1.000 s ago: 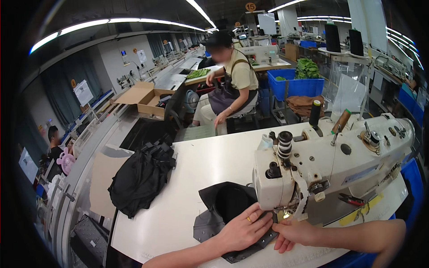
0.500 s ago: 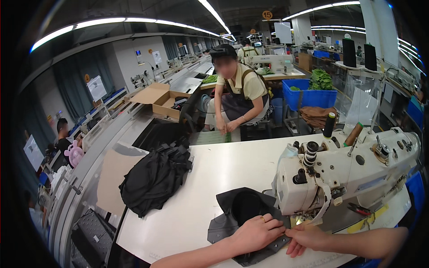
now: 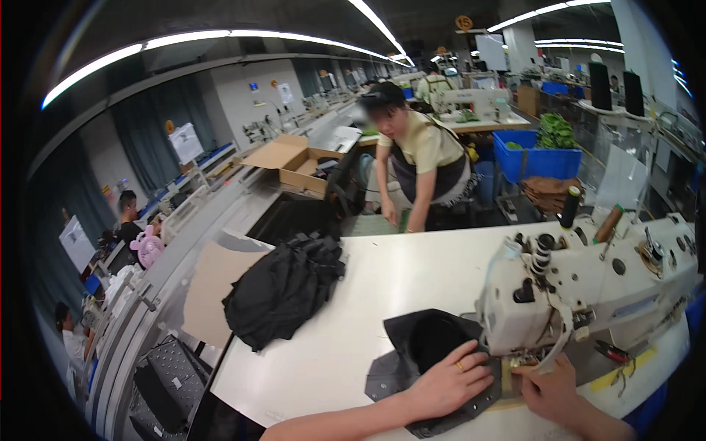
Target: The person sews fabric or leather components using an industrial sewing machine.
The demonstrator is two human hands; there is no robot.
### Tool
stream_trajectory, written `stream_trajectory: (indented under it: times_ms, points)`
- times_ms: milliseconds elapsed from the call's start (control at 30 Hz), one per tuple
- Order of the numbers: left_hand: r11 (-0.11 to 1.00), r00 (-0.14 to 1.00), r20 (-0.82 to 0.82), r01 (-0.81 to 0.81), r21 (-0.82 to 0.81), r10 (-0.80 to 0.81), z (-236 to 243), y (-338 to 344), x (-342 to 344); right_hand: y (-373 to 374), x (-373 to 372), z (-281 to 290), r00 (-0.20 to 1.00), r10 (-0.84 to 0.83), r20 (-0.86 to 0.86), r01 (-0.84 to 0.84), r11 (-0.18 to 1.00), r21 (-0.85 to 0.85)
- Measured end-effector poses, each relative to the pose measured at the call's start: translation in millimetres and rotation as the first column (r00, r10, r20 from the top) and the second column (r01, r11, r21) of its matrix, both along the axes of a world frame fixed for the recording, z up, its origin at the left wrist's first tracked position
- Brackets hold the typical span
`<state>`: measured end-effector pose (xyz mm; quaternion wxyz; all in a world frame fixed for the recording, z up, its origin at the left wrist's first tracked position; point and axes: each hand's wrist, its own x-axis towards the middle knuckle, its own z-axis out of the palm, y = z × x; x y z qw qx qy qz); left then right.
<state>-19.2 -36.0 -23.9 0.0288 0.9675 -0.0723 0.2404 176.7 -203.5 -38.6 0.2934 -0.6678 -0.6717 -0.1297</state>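
Observation:
My left hand [image 3: 450, 378] lies over a dark grey piece [image 3: 390, 378] with metal studs and a black rounded middle, its bent fingers resting on the fabric beside the needle area. The piece is on the white table [image 3: 294, 382], left of a white sewing machine [image 3: 596, 287]. My right hand [image 3: 551, 386] is under the machine's head at the needle, fingers curled and closed; what they hold is too small to make out. Red-handled snips [image 3: 614, 353] lie on the machine bed to the right.
A black fabric pile [image 3: 276, 298] lies at left by cardboard [image 3: 209, 287]. A co-worker [image 3: 426, 158] in an apron bends beyond the table. Behind are an open box [image 3: 298, 173] and a blue bin [image 3: 544, 165] with green pieces. Thread spools [image 3: 570, 209] stand on the machine.
The view has shifted, so the scene sits farther right. My right hand has moved inward to the needle area, forearm more upright. The co-worker has leaned forward, arms reaching down.

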Motion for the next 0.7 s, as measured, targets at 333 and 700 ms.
stream_trajectory:
  times_ms: [333, 700]
  points:
    - [0.975, 0.997, -0.017, -0.083, -0.205, 0.081, 3, -2, 3, -4, 1, 7, 0.984, 0.101, 0.147, -0.093, 0.994, -0.057]
    - [0.963, 0.993, -0.071, -0.106, -0.248, 0.091, 4, -3, 5, -5, 5, 8, 0.978, 0.207, 0.002, -0.201, 0.953, -0.228]
